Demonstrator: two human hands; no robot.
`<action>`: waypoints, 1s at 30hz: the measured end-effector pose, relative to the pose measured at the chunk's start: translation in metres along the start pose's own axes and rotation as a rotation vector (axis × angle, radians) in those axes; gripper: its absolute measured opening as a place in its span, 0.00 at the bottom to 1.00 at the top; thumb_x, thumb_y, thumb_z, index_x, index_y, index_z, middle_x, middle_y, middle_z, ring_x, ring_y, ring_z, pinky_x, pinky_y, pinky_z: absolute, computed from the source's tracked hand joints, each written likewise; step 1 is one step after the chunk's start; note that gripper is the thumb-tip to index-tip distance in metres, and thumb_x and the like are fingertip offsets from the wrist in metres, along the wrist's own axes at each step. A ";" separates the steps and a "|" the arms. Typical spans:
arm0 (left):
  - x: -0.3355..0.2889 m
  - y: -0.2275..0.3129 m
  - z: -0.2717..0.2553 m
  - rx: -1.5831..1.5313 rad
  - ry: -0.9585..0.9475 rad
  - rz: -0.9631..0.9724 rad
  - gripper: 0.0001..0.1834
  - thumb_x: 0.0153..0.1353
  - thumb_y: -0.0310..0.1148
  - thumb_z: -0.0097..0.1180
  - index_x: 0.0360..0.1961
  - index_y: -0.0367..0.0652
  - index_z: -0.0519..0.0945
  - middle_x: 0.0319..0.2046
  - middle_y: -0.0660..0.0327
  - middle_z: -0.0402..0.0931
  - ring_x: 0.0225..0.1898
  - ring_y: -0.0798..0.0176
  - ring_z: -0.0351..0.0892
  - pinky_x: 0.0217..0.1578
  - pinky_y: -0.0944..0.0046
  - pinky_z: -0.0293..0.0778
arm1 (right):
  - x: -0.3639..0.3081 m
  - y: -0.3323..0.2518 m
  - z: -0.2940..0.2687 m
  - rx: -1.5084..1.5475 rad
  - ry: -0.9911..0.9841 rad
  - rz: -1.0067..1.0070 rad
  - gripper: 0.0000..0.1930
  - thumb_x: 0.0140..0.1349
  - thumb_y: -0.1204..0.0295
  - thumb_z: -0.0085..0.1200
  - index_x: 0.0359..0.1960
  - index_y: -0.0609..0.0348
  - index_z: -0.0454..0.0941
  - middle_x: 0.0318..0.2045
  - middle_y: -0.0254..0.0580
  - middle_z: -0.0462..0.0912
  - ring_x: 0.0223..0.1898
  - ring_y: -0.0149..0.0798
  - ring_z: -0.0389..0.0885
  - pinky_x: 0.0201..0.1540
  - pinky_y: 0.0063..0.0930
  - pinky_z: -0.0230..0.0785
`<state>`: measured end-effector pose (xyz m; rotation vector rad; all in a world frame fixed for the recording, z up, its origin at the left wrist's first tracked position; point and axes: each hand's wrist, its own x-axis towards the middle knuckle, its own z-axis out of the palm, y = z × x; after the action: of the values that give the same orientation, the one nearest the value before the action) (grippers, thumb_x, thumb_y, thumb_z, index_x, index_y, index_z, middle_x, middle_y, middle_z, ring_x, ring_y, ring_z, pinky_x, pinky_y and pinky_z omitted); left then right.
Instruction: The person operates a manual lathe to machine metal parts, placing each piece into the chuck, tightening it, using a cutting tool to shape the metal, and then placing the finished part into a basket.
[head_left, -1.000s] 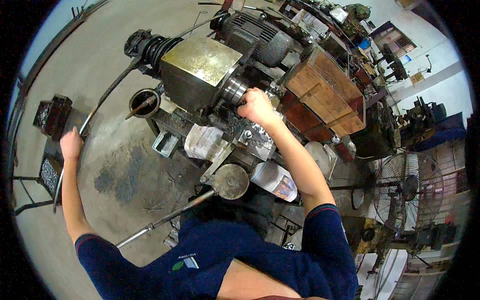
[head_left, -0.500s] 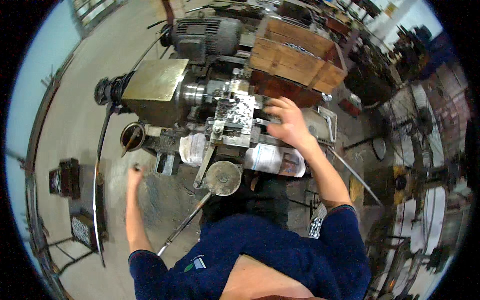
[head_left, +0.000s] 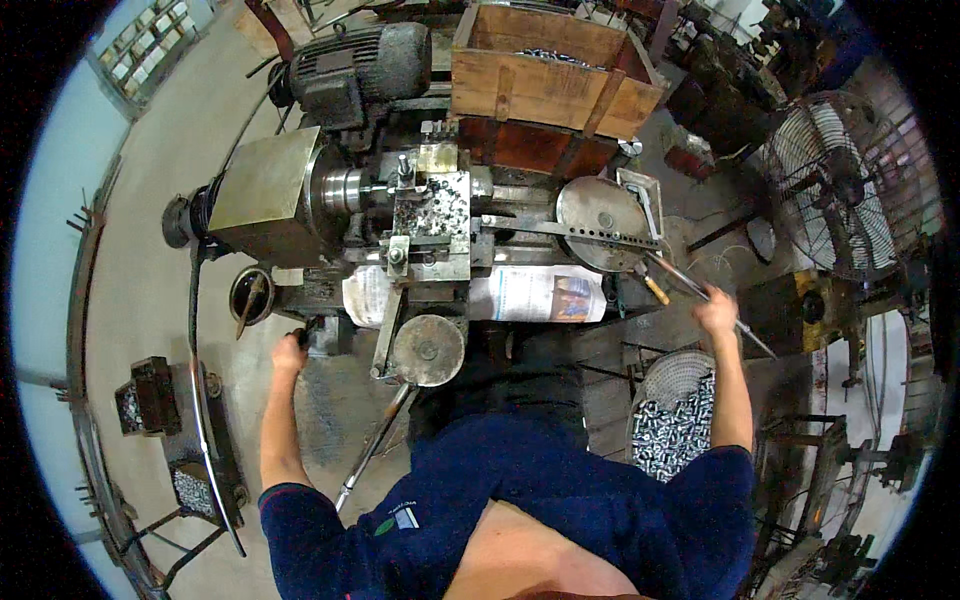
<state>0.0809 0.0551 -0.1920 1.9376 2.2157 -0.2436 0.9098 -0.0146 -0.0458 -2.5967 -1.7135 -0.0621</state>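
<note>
My right hand (head_left: 716,311) is wrapped round a metal lever rod (head_left: 678,273) that slants out from a round plate at the right end of a small lathe. A perforated flat bar (head_left: 560,229) runs across that plate toward the cross slide (head_left: 432,215), which is strewn with dark chips. My left hand (head_left: 289,353) is closed by a small metal box at the machine's front left. A small dark thing shows at its fingers, too small to name. The chuck spindle (head_left: 342,188) stands left of the slide.
A wooden crate (head_left: 540,88) of small metal parts stands behind the lathe, beside a motor (head_left: 365,72). A basket of shiny metal parts (head_left: 672,430) sits at my right. A second lever (head_left: 375,445) slopes down before me. A fan (head_left: 835,185) stands far right.
My right hand has moved from beside the cross slide, right and nearer, onto the lever rod. My left hand has shifted slightly right, still closed. The view has shifted too.
</note>
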 end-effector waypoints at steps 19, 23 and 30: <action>-0.193 0.172 -0.098 -0.540 -0.259 0.231 0.13 0.52 0.36 0.57 0.32 0.39 0.73 0.23 0.48 0.75 0.29 0.43 0.76 0.30 0.53 0.70 | -0.198 -0.071 0.052 0.321 -0.116 0.102 0.16 0.34 0.65 0.54 0.22 0.63 0.68 0.19 0.59 0.75 0.24 0.61 0.74 0.28 0.48 0.68; -0.186 0.169 -0.093 -0.581 -0.293 0.266 0.11 0.52 0.35 0.57 0.30 0.39 0.72 0.20 0.46 0.73 0.27 0.40 0.73 0.27 0.49 0.68 | -0.204 -0.090 0.033 0.322 -0.169 0.156 0.16 0.35 0.63 0.54 0.23 0.63 0.69 0.20 0.59 0.75 0.25 0.61 0.75 0.29 0.47 0.68; -0.188 0.167 -0.094 -0.551 -0.334 0.241 0.12 0.51 0.36 0.58 0.32 0.39 0.74 0.21 0.48 0.74 0.27 0.46 0.75 0.29 0.53 0.69 | -0.181 -0.078 0.039 0.230 -0.270 0.158 0.14 0.38 0.60 0.51 0.22 0.58 0.76 0.21 0.54 0.77 0.28 0.56 0.77 0.31 0.46 0.69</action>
<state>0.2676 -0.0804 -0.0546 1.6831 1.6039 0.0722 0.7680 -0.1484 -0.0933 -2.6475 -1.4698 0.4809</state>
